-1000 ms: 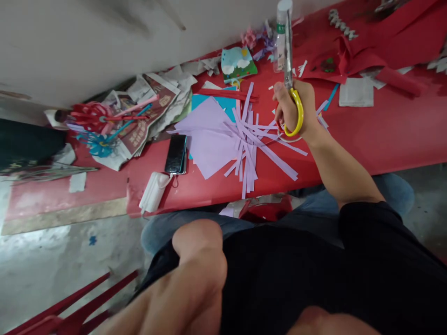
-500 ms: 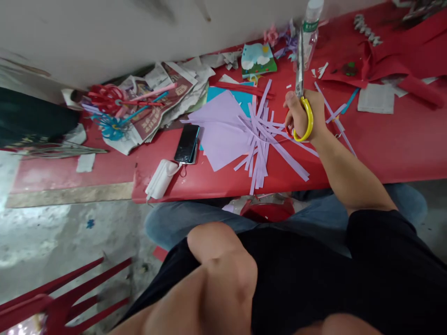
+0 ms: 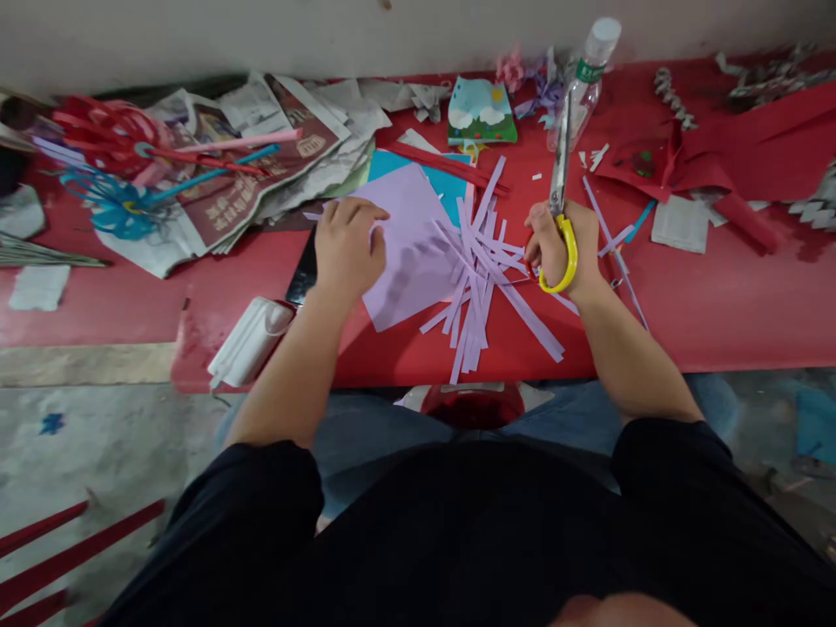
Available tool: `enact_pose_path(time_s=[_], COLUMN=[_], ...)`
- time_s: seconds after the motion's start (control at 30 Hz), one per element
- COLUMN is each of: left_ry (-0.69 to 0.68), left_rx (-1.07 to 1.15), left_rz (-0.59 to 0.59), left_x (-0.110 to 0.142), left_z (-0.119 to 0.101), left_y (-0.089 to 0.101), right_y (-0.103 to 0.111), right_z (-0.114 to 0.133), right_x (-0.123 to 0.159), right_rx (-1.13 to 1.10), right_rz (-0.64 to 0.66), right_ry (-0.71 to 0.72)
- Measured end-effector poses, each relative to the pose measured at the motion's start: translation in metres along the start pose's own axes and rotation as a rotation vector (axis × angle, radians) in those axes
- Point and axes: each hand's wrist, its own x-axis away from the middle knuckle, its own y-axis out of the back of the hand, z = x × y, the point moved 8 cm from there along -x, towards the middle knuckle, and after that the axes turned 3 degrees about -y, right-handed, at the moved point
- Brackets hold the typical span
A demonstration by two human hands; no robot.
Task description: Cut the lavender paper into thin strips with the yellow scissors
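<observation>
Right hand gripping metal scissors with yellow-and-red plastic loops, 3 o'clock of the narrow lilac paper strips, blades aimed at 12; should be rigid and fairly light, hold by the loops, keep off the edges. Left hand, fingers loosely bent, no grip visible, over the 9 o'clock side of the flat lilac paper sheet, can't tell if touching. Sheet lies at 9 from the strips on the red counter; likely light, floppy, easily creased, so pinch a margin, don't crush the middle
</observation>
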Motion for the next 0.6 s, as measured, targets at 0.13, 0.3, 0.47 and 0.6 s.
enact_pose_path(time_s=[0.13,0.3,0.47,0.6], left_ry=[-0.033,-0.120,-0.201,-0.004], left_rx=[-0.124,-0.160,-0.082,0.510], left_rz=[0.124,0.086,-0.111,-0.327], left_x=[-0.047,-0.046,-0.037,-0.034], left_z=[0.050,0.058,0.012,-0.021], left_y=[-0.001,0.002,0.015,0.009], right_y=[0.000,-0.002,-0.005,-0.014], right_z=[-0.001,-0.001,-0.009,-0.011], right_x=[0.003,0.005,0.005,0.008], right_rx=[0.082,0.179,0.039,-0.236], right_rz=[0.028,0.085,0.022,0.026], right_ry=[0.020,0.054,-0.048,-0.100])
